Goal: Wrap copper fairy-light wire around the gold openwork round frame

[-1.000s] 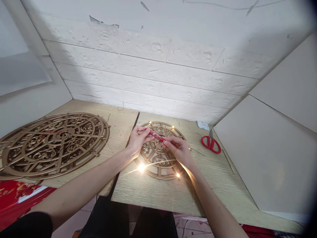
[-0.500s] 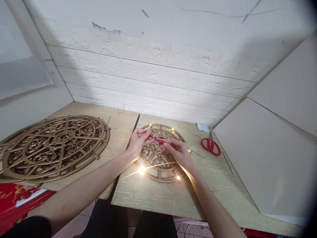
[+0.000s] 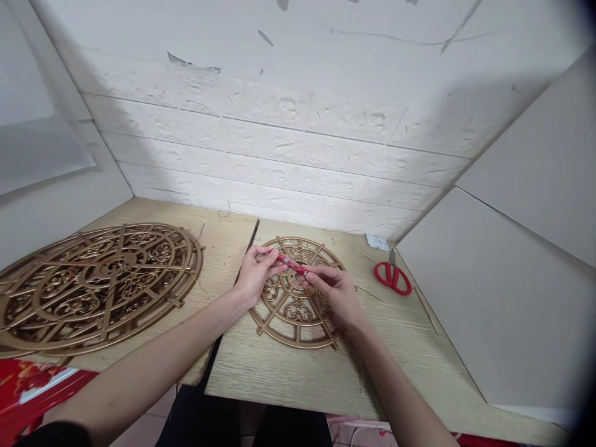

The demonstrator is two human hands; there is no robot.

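Note:
Both hands hold a short row of red cylinders with silver bands, which look like batteries (image 3: pixel 293 265) set end to end. My left hand (image 3: pixel 257 273) pinches the upper left end between thumb and fingers. At the lower right end, the thumb and fingertips of my right hand (image 3: pixel 334 288) are closed on it. Beneath the hands a round gold openwork frame (image 3: pixel 298 343) with scroll patterns lies flat on the wooden table (image 3: pixel 279 379). The small lights around its rim are dark. Any wire ends at the fingertips are too small to make out.
Several similar gold frames (image 3: pixel 112 335) are stacked on the left, with thin wires on top. Red-handled scissors (image 3: pixel 392 278) and a thin stick (image 3: pixel 426 309) lie to the right. A crumpled light-blue scrap (image 3: pixel 377 242) sits by the white brick-patterned wall (image 3: pixel 261 149). A gap splits the tabletop.
The lights around the gold frame were glowing and are now off. Both hands keep their grip on the batteries with hardly any movement; the view has shifted slightly.

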